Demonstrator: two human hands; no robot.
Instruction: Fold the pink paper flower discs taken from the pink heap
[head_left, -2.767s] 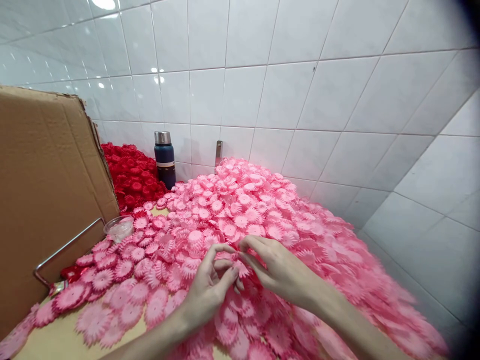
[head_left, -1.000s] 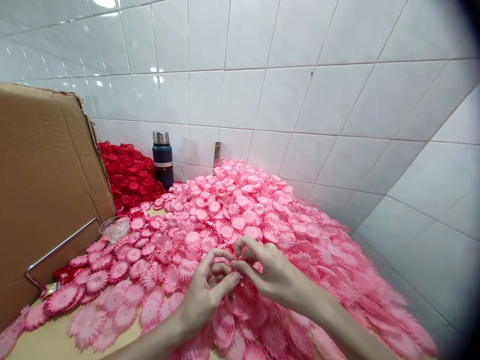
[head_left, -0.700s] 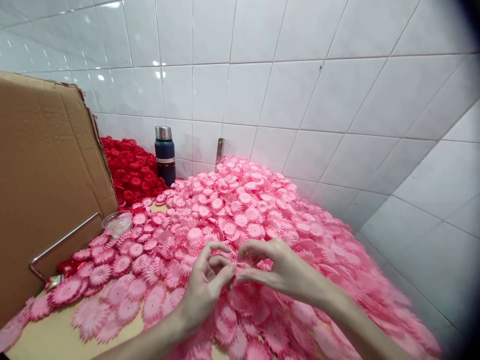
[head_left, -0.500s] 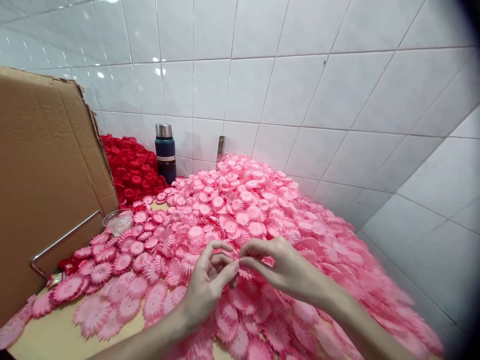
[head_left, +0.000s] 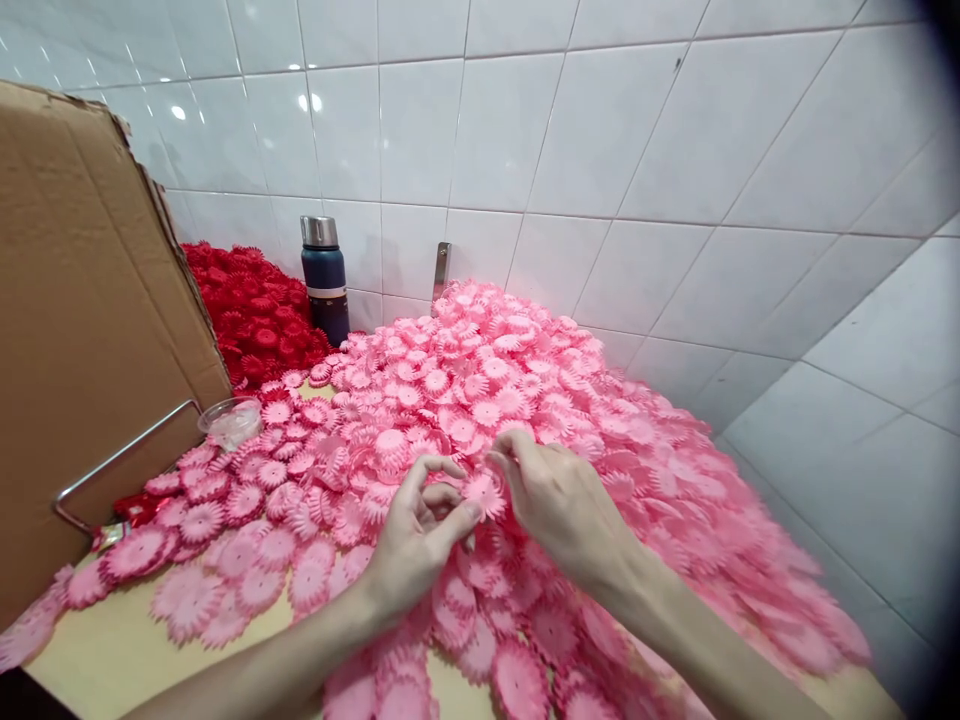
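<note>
A big heap of pink paper flowers (head_left: 525,400) covers the table against the tiled wall. Over its near slope my left hand (head_left: 416,540) and my right hand (head_left: 562,505) meet. Between their fingertips they pinch one small pink flower (head_left: 484,493), its toothed face turned toward me. My left thumb and forefinger grip it from the left; my right fingers hold its right edge. Loose pink flowers lie flat all around both wrists.
A pile of red flowers (head_left: 251,315) sits at the back left beside a dark blue flask (head_left: 324,280). A tall cardboard sheet (head_left: 82,330) stands at the left, with a metal wire bracket (head_left: 112,465) and a small clear cup (head_left: 229,420) at its foot.
My right hand has turned and risen slightly, and the pink flower between the fingertips now shows its full face. The camera has tipped downward a little.
</note>
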